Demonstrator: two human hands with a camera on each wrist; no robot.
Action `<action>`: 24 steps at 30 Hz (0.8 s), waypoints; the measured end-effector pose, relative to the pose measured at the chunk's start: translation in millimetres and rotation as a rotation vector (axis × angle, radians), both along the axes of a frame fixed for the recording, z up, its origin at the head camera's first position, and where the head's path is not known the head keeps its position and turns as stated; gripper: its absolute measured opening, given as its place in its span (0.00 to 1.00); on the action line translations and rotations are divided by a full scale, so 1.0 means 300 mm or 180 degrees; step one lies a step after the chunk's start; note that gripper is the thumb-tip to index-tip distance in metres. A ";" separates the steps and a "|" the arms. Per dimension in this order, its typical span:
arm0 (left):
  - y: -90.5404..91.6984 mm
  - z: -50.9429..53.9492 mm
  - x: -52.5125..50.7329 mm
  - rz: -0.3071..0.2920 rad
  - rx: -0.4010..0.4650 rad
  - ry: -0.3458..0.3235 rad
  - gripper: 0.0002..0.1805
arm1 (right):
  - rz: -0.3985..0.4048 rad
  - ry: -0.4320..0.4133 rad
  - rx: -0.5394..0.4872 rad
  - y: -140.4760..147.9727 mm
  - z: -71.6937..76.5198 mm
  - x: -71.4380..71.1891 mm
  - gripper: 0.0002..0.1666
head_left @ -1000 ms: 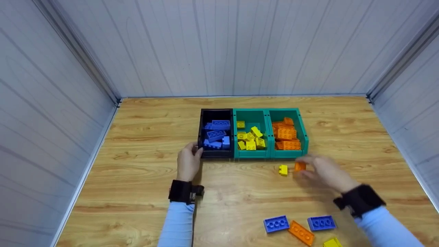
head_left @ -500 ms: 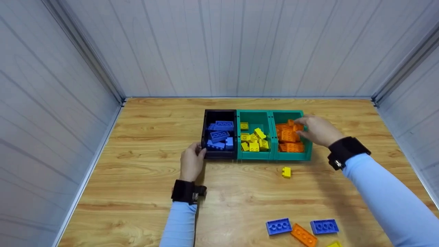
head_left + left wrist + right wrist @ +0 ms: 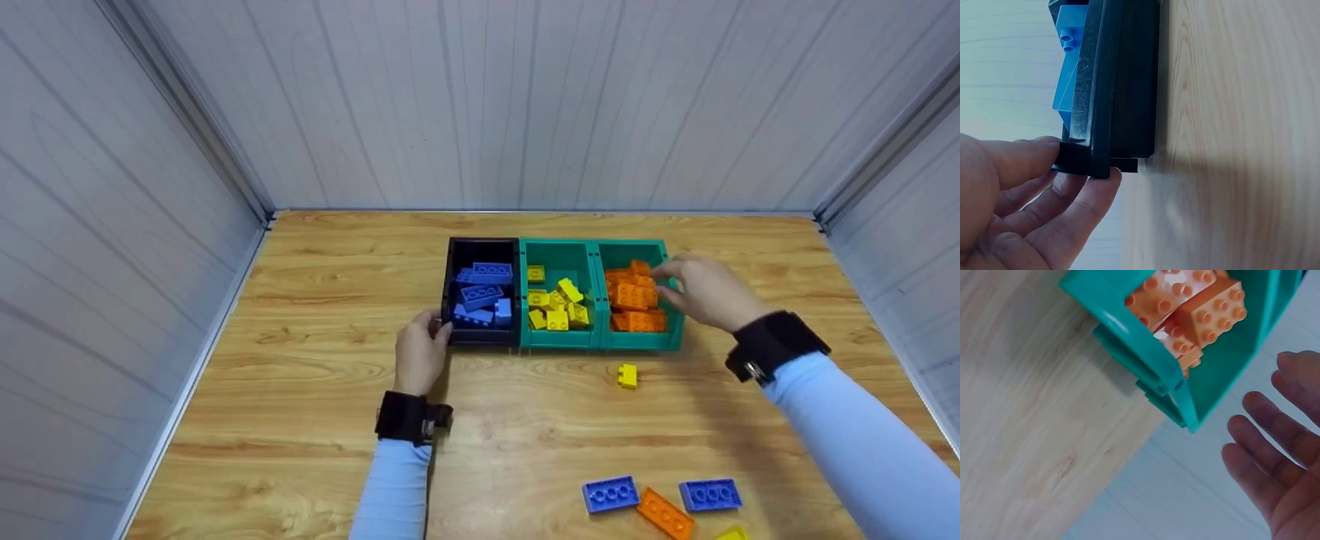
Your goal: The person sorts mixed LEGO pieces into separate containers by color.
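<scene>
My left hand pinches the front left corner of a black bin of blue building bricks. In the left wrist view, its thumb and fingers lie on either side of the bin's rim. My right hand hovers over the right side of the right-hand green bin, which contains orange bricks. With fingers loosely extended, the right hand holds nothing in the right wrist view. Yellow bricks lie in the middle green bin.
A small yellow brick lies in front of the right bin. Nearer me are two blue bricks, an orange brick and a partly cut-off yellow brick. Panel walls enclose the wooden table.
My right hand has carried an orange brick from the tabletop up to the right green bin and let it go there, then drawn back slightly. The left hand keeps its grip on the black bin.
</scene>
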State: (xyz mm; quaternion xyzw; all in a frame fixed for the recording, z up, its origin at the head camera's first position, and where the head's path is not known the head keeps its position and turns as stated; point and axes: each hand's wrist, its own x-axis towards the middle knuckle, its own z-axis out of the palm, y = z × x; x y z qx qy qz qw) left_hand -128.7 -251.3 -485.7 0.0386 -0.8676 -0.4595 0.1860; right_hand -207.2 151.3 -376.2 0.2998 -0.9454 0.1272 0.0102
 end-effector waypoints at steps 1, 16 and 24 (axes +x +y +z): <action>0.001 0.000 0.000 -0.0006 0.0007 -0.0007 0.10 | 0.0006 0.0010 -0.0026 0.009 -0.002 0.022 0.16; -0.003 -0.001 -0.001 0.0022 -0.0062 -0.0044 0.11 | 0.0368 -0.0082 -0.0402 0.045 -0.147 0.425 0.17; -0.003 0.000 -0.005 0.0030 -0.0081 -0.0007 0.10 | 0.0698 -0.0505 -0.0222 -0.034 -0.245 0.564 0.14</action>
